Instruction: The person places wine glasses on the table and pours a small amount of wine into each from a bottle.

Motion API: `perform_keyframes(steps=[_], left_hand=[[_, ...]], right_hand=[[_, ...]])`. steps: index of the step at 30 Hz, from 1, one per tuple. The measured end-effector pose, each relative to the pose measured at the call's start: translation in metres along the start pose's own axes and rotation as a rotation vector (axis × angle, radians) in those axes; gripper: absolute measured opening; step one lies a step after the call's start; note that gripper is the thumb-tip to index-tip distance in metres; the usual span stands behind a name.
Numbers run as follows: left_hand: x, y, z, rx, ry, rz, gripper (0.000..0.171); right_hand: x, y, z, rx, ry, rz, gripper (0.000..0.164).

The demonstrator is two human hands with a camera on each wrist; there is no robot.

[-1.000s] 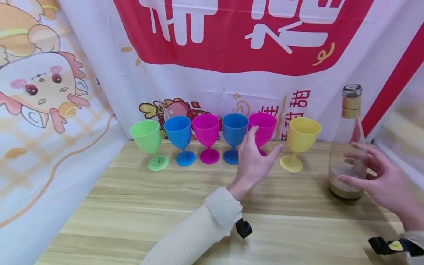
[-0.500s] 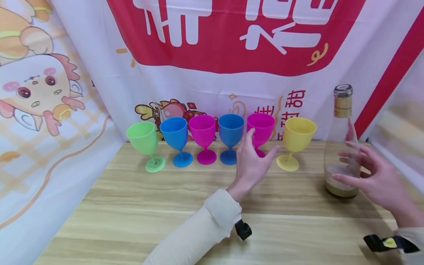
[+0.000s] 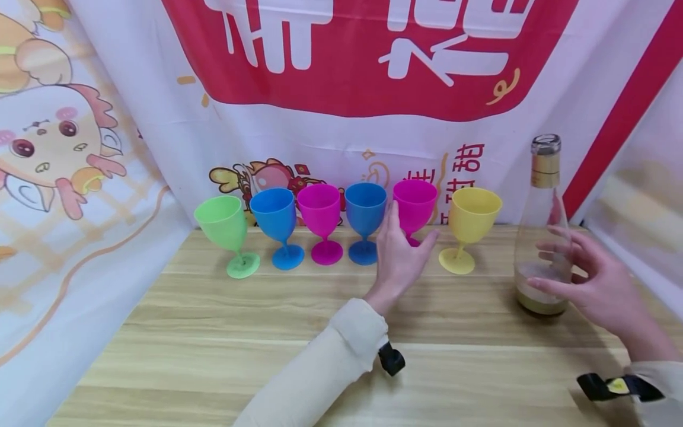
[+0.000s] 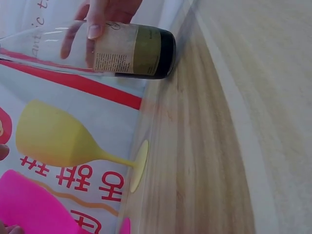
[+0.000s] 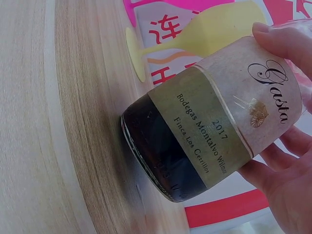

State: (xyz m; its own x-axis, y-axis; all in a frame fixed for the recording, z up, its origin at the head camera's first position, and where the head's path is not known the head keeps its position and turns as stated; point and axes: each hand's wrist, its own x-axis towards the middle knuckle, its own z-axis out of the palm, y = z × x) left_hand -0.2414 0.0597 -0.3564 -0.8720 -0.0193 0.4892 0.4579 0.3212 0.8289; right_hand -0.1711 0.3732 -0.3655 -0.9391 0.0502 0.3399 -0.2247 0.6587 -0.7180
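Note:
Toward the right of the table, my right hand (image 3: 603,284) grips the lower body of a clear glass wine bottle (image 3: 540,237), which stands upright. Its thumb lies across the pale label in the right wrist view, and dark liquid shows at the bottle's base (image 5: 163,151). My left hand (image 3: 400,258) is at the right-hand magenta goblet (image 3: 415,204), fingers along its left side and thumb spread to the right. The thumb tip is apart from the bowl in the left wrist view; whether a finger touches it I cannot tell. A yellow goblet (image 3: 472,216) stands between that goblet and the bottle.
Further left along the row stand a blue goblet (image 3: 365,207), a second magenta goblet (image 3: 320,210), another blue goblet (image 3: 274,213) and a light green goblet (image 3: 223,222). Behind them hangs a printed cloth (image 3: 299,133). The wooden table (image 3: 213,350) extends toward me.
The head view has shifted, so everything sits further left in it. My left hand has moved slightly left against the magenta goblet. My right hand stays on the wine bottle.

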Motion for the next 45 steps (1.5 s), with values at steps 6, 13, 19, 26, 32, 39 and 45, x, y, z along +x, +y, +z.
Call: perform_keyframes(steps=[6,13,19,26,32,39,45], left_hand=[[0.007,-0.002,0.006,0.003,-0.005,-0.096,0.104],[0.016,-0.002,0.014,0.053,-0.061,-0.256,0.113],[0.022,-0.003,0.017,0.071,-0.059,-0.316,0.114],[0.024,-0.004,0.019,0.103,-0.049,-0.323,0.113],[0.035,-0.005,0.020,0.114,-0.014,-0.316,0.109],[0.046,-0.002,0.024,0.112,-0.029,-0.341,0.103],[0.045,0.001,0.028,0.127,-0.037,-0.311,0.090]], right_hand=[[0.000,0.000,0.001,-0.011,0.007,0.003,0.089],[0.000,-0.001,0.002,-0.010,0.008,-0.001,0.089],[0.001,-0.001,0.003,-0.030,-0.005,0.019,0.090],[0.003,-0.001,0.005,-0.041,-0.012,0.028,0.091],[0.005,-0.002,0.004,-0.011,-0.009,-0.002,0.090],[0.005,-0.001,0.003,-0.021,-0.014,0.008,0.090],[0.003,0.001,0.003,-0.028,-0.028,0.033,0.090]])
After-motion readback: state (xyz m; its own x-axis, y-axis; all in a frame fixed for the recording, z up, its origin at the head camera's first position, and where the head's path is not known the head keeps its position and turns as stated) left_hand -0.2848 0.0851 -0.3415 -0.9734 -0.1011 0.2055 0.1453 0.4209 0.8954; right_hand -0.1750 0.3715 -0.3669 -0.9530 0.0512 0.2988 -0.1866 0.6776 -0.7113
